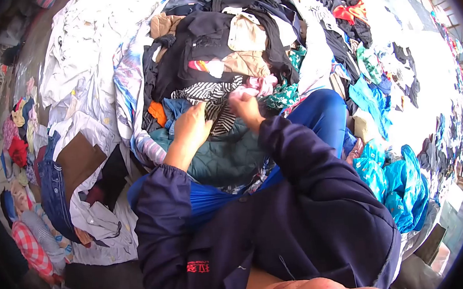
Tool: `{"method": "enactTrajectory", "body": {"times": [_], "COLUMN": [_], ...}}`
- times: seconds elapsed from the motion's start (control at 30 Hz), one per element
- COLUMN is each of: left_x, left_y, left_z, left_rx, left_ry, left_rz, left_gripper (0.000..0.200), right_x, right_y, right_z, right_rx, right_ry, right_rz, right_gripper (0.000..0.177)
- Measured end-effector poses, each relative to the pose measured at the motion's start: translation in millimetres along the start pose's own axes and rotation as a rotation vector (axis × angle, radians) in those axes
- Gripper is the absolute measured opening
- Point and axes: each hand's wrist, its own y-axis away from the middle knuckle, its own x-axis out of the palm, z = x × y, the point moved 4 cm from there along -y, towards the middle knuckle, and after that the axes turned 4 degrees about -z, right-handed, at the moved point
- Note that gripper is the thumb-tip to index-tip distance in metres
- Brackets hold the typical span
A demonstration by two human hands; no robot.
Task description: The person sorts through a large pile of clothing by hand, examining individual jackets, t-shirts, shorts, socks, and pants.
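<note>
A black-and-white striped garment (221, 119) lies bunched between my hands, over the front of a clothes heap. My left hand (191, 126) is closed on its left side, thumb and fingers pinching the cloth. On the other side my right hand (246, 110) has its fingers curled in against the striped fabric; the fingertips are partly hidden. Just beyond the right hand sits a pink cloth (262, 84). Below both hands a dark green padded garment (224, 157) spreads across my lap. An orange cloth (157, 113) and blue denim (175, 110) are left of my left hand.
Black clothes (180, 63) with beige pieces (246, 33) are heaped ahead. White garments (77, 53) cover the left, near a denim piece (53, 187) and brown cloth (80, 162). Turquoise cloth (402, 176) lies right of my blue-covered knee (322, 114).
</note>
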Motion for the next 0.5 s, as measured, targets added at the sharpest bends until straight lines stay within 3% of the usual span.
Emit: {"method": "enactTrajectory", "body": {"times": [0.07,0.1,0.17,0.23,0.27,0.33,0.37,0.47,0.5], "left_x": [-2.4,0.5,64.0,69.3,46.8,-23.6,-4.9,-17.2,-22.8], "left_y": [3.5,4.7,-6.3,-5.0,5.3,27.0,21.5,20.6,19.6], "left_z": [3.8,8.4,56.0,52.8,13.3,-59.7,-39.8,-34.5,-33.7], "left_rx": [-0.168,-0.089,0.044,-0.134,-0.404,-0.099,0.369,0.402,0.413], "left_ry": [-0.087,-0.069,0.034,0.918,1.749,1.604,0.900,0.720,0.662], "left_rz": [0.189,0.139,0.085,0.227,0.388,0.212,-0.092,-0.046,-0.035], "left_gripper": [0.065,0.083,0.085,0.076,0.066,0.050,0.048,0.046,0.045], "right_x": [20.7,23.0,20.8,15.7,12.5,9.7,8.3,10.1,10.7], "right_y": [57.6,99.5,170.6,223.7,248.4,283.9,297.4,306.8,295.7], "right_z": [64.4,100.3,142.5,167.5,178.1,186.0,184.0,177.2,165.4], "right_rx": [-0.226,-0.300,-0.540,-0.880,-1.051,-1.143,-1.190,-1.300,-1.282], "right_ry": [-0.032,-0.045,-0.040,-0.016,-0.010,-0.105,-0.096,0.052,0.153], "right_rz": [0.217,0.294,0.455,0.588,0.633,0.820,0.862,0.910,0.817], "right_gripper": [0.007,0.006,0.006,0.009,0.011,0.012,0.011,0.012,0.013]}}
